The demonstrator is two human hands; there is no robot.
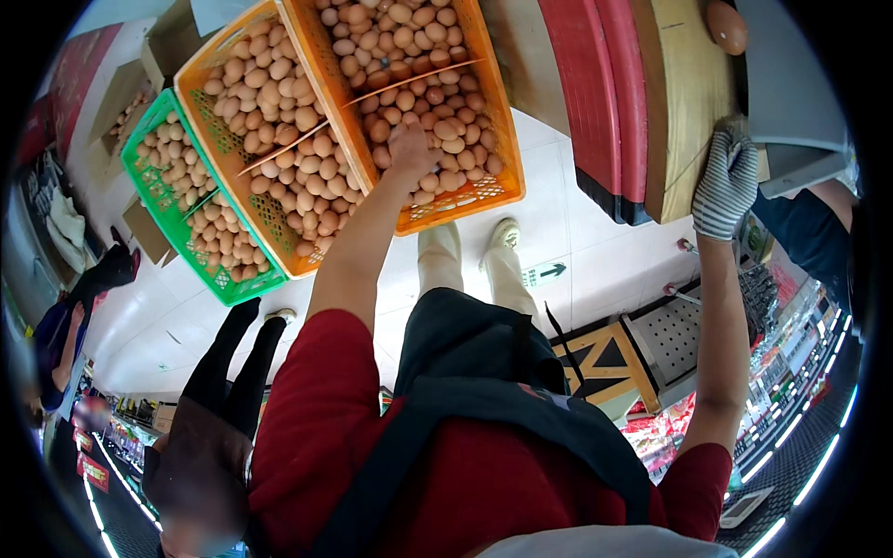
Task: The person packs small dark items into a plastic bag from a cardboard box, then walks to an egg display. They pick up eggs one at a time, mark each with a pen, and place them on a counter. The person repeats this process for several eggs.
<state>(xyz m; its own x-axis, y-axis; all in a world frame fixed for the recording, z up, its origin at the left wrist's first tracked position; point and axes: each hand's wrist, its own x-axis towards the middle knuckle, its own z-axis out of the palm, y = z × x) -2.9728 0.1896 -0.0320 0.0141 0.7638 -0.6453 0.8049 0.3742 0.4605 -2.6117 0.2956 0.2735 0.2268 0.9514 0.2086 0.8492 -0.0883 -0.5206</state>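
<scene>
Since its fingers are down among the eggs (pixel 451 130), can't tell if the left hand (pixel 409 149) is closed on one. Bare, likely for feel. Orange crate (pixel 465 200) around it has a divider (pixel 409 84) at 12 o'clock, presumably to stop eggs shifting. Second crate (pixel 209 126) alongside at 9, green crate (pixel 158 209) beyond. Right hand (pixel 727 181) at 3, gloved, by gold block (pixel 688 93): maybe bracing, grip unclear. Loose egg (pixel 727 28) at 2.

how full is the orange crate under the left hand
The orange crate looks well filled: brown eggs lie piled on both sides of its divider, the left hand over the nearer ones.
</scene>
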